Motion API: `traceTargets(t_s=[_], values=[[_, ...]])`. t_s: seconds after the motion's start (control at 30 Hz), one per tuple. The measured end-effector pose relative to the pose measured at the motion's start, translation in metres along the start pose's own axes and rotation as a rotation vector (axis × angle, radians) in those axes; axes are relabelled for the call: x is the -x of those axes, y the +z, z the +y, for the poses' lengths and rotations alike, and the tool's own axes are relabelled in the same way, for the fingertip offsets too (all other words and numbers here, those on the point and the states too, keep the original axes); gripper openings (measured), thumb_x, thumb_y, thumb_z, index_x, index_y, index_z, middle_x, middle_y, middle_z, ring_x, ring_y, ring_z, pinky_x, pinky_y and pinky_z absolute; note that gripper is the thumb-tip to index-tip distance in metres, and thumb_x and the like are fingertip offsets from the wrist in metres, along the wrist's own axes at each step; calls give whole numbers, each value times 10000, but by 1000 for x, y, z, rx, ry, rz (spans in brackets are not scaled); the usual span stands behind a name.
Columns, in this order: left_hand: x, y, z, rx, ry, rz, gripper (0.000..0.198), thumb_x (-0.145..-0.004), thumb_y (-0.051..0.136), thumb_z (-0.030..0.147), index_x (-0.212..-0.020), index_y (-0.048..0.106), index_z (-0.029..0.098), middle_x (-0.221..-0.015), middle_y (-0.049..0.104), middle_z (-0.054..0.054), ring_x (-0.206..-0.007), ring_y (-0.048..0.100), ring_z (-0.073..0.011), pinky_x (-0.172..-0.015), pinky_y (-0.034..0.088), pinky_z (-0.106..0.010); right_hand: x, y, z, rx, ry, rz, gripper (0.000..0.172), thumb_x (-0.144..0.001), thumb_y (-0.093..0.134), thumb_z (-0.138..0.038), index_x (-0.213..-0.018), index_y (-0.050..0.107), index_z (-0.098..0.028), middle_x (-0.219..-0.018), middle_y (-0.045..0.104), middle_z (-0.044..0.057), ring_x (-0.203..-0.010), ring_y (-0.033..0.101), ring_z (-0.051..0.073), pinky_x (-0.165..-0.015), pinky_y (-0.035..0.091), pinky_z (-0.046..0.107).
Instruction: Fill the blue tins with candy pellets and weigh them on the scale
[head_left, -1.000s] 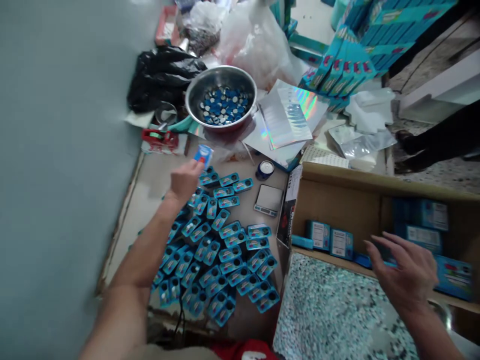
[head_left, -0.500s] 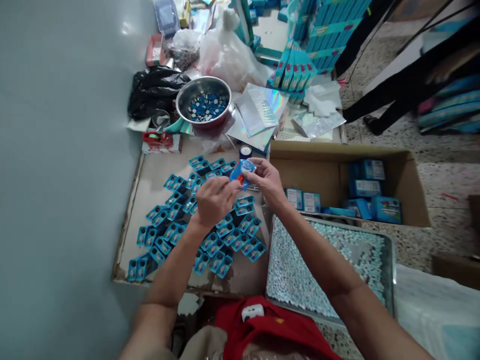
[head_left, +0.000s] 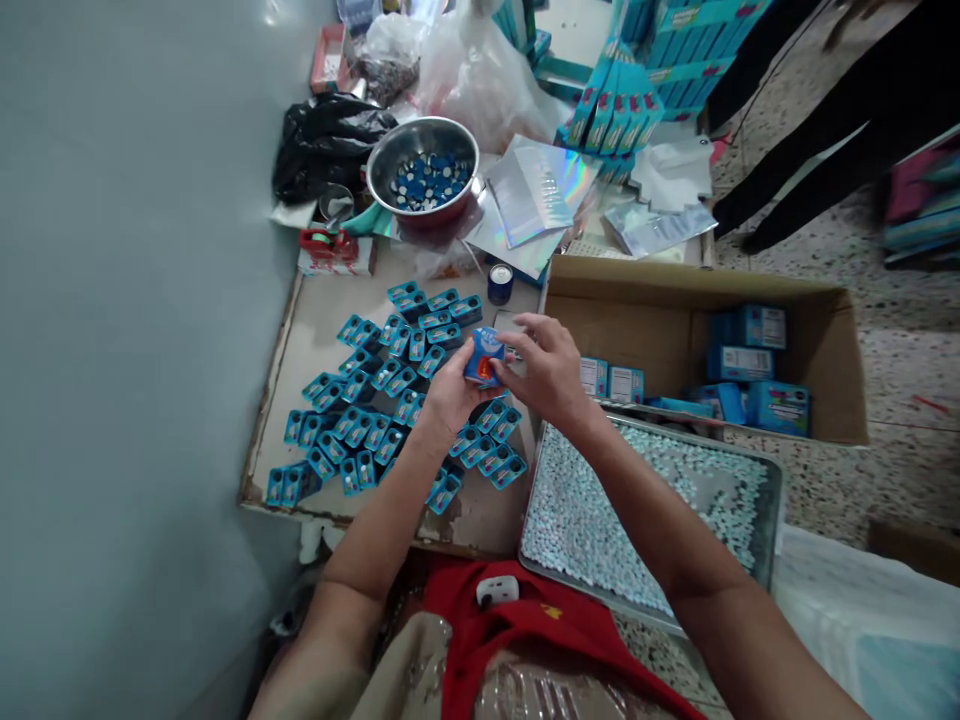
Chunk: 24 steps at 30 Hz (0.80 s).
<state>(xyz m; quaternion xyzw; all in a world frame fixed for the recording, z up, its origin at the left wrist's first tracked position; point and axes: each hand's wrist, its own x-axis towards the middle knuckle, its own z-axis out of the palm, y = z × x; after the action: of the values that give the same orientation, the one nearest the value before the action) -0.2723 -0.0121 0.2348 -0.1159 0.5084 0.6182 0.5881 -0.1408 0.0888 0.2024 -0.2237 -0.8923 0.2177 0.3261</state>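
Observation:
In my left hand is a small blue packet with a white marking and a red-orange patch, held above the table. Close against its right side is my right hand, fingers apart and the thumb at the packet's edge; I cannot tell how firmly it touches. Many small blue containers with round openings stand in groups below and left of my hands; white pieces show in some openings. Just beyond my hands stands a dark blue can.
A metal tray of small white pieces lies at right. Behind it is a cardboard box holding blue boxes. A steel bowl of blue and silver discs, a black bag and stacked blue cartons are farther back. A person's legs show at upper right.
My left hand has turned, so the packet now sits upright in its fingers. My right fingers have lifted and spread from the packet. The view has shifted slightly.

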Motion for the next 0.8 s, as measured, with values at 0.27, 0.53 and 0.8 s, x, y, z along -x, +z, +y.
traceTargets(t_s=[0.27,0.53,0.8], values=[[20,11,-12,128,94,46,271,-1170,507,299,-1371,688,275,-1006,751,-5,-828,708,-141,-896,641,-309,6,12,2,119,-92,-41,168,-1056,641,-204,-1014,801,-226,-984,790,73,-926,692,244,-857,472,380],[22,-2,-9,-28,28,38,343,-1162,499,337,-1482,612,287,-964,746,-29,-752,712,-181,-660,572,-275,-18,17,12,-261,407,-46,112,-965,652,-182,-943,757,-214,-845,748,19,-761,690,185,-720,475,301],[7,-2,-10,-43,138,95,230,-1181,495,318,-1362,633,294,-1115,746,-4,-843,709,-141,-758,621,-259,0,14,-13,-271,406,-42,127,-948,689,-250,-945,815,-236,-859,754,38,-751,670,195,-748,485,321]])
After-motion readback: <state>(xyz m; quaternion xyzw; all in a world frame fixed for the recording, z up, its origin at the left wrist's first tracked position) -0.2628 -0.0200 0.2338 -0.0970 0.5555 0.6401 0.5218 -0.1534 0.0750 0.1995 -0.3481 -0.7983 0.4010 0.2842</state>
